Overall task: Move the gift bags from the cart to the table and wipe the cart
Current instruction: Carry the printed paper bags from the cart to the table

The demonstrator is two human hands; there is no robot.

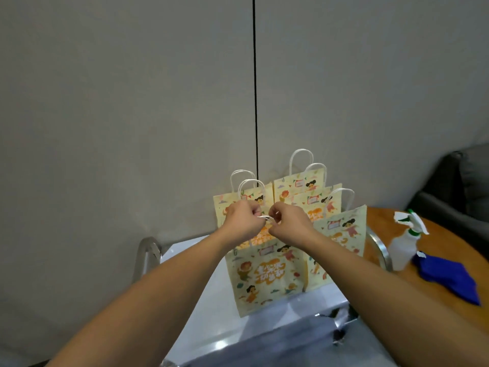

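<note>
Gift bag (264,276), orange lettering unreadable

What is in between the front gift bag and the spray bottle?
In the head view, another gift bag stands between the front gift bag and the spray bottle, then the cart's metal rim.

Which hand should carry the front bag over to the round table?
Probably the right hand. Both hands pinch the white handles of the front gift bag on the cart, but the wooden table lies to the right, so the left hand would have to cross over.
</note>
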